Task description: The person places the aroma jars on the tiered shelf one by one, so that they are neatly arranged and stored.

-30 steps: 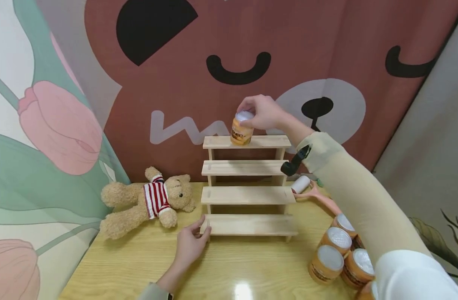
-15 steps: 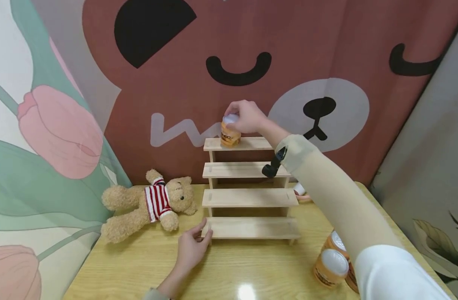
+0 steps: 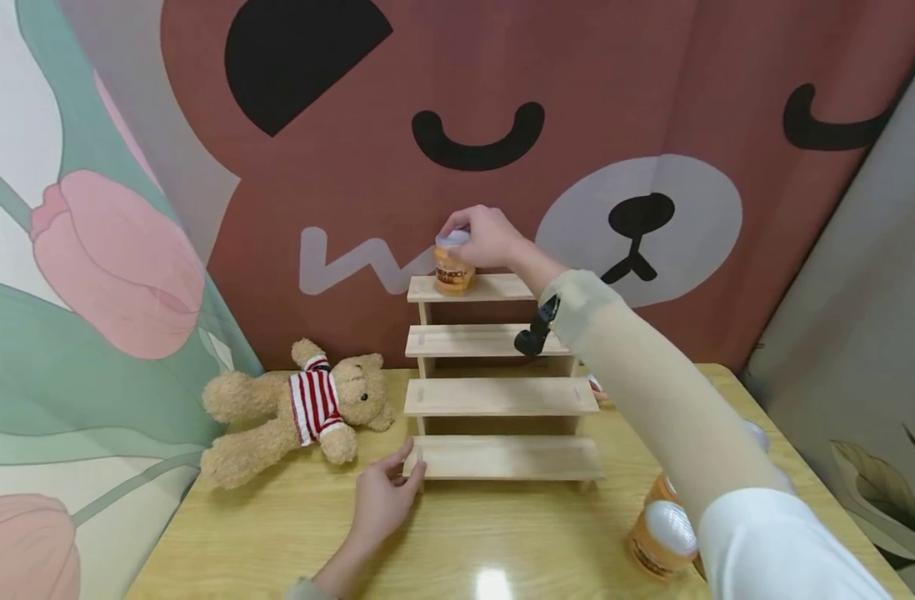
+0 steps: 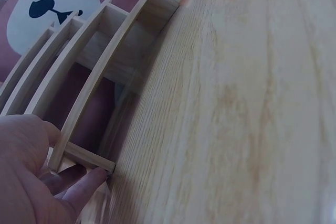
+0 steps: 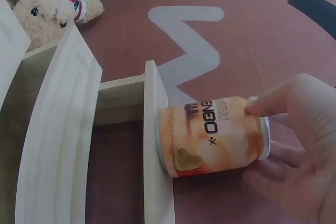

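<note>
Wooden stand (image 3: 498, 396) bears can (image 5: 210, 137) between right fingers (image 5: 275, 98).

By the table (image 3: 262, 546) of yellowish wood, on which the grain is clearly seen, a four-step wooden shelf (image 3: 495, 396) is carried. Near the left side of this shelf a teddy bear (image 3: 315, 404) is laid, and at the right some orange cans (image 3: 652, 546) are partly hidden. On the top step (image 3: 502, 287), close to its left end, one upright can (image 3: 455, 273) is placed.

Homelike setting: cartoon-bear backdrop (image 3: 570, 125), teddy bear (image 3: 313, 407), wooden table (image 3: 547, 533)
</note>
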`<state>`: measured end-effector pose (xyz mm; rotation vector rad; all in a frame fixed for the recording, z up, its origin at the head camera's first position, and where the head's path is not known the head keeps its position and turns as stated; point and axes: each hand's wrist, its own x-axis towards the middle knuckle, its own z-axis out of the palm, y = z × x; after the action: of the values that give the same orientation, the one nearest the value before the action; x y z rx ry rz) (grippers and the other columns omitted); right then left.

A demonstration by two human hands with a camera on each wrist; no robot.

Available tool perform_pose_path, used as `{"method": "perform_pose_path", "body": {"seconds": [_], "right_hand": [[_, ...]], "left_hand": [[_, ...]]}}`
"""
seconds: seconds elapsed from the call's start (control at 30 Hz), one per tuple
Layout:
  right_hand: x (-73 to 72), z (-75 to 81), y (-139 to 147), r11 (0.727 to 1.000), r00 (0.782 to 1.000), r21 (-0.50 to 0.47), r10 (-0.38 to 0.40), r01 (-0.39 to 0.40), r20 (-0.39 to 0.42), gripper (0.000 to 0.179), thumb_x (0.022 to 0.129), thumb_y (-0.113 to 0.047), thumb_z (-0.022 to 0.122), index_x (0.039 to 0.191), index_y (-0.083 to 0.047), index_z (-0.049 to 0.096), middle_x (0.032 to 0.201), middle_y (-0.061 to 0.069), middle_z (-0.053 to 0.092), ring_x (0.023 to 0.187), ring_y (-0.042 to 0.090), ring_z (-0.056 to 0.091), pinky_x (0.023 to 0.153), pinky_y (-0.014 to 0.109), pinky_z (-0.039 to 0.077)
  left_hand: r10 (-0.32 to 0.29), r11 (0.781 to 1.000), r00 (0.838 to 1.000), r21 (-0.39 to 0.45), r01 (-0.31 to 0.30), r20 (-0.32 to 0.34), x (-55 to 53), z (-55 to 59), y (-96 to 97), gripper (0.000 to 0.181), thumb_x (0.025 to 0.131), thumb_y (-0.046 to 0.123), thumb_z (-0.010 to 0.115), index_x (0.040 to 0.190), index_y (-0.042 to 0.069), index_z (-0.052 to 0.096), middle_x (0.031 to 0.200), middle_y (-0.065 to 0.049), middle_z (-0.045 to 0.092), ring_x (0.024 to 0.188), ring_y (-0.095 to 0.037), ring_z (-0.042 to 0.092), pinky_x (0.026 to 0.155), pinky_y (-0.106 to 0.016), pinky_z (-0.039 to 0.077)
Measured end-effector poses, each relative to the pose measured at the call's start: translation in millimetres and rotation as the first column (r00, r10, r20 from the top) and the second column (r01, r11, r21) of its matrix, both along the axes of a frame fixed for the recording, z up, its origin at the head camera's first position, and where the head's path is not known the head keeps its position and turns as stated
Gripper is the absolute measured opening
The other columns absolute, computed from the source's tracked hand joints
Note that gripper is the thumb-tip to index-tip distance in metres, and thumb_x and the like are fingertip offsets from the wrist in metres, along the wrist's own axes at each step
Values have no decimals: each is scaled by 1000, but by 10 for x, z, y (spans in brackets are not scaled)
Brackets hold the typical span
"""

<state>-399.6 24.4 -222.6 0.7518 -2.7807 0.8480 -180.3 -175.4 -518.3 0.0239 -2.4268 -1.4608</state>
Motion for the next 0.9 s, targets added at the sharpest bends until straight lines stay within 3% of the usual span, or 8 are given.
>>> {"method": "perform_pose_path", "body": {"seconds": [0.3, 0.47, 0.7, 0.83, 0.9], "right_hand": [[12, -60, 57, 986, 995, -138, -95, 95, 11, 33, 94, -35, 84, 121, -16, 83, 141, 7, 71, 126, 26, 63, 103, 41, 60], [3, -98, 73, 983, 998, -171, -65, 69, 25, 34, 97, -29, 81, 127, -15, 80, 148, 8, 66, 134, 27, 60, 108, 42, 60], [33, -129, 77, 984, 1000, -177, -27, 29, 14, 28, 100, -26, 77, 126, -16, 79, 138, 8, 69, 115, 24, 63, 94, 37, 61], [53, -159, 67, 983, 999, -181, -31, 36, 32, 27, 102, -27, 74, 127, -17, 78, 125, 9, 72, 100, 23, 58, 78, 33, 51], [56, -180, 66, 982, 999, -186, -27, 33, 37, 28, 103, -27, 73, 128, -17, 78, 122, 9, 71, 98, 23, 56, 76, 33, 48]], "left_hand": [[1, 1000, 1000, 16, -1, 9, -26, 32, 29, 41, 96, 15, 81, 134, 2, 72, 128, -25, 73, 100, -31, 80, 78, -25, 66], [5, 999, 1000, 32, -6, 16, -47, 40, 12, 41, 96, 15, 80, 135, 2, 71, 130, -26, 72, 101, -32, 80, 79, -26, 67], [14, 1000, 999, 15, -14, 31, -36, 43, 0, 42, 96, 17, 80, 135, 4, 71, 130, -25, 72, 102, -33, 79, 80, -29, 68], [9, 1000, 999, 26, -10, 37, -19, 31, 3, 42, 96, 16, 80, 135, 3, 71, 132, -25, 71, 104, -36, 79, 81, -29, 68], [10, 1000, 999, 28, -11, 39, -10, 22, 1, 43, 96, 16, 81, 135, 2, 71, 133, -25, 71, 104, -36, 79, 82, -30, 68]]}}
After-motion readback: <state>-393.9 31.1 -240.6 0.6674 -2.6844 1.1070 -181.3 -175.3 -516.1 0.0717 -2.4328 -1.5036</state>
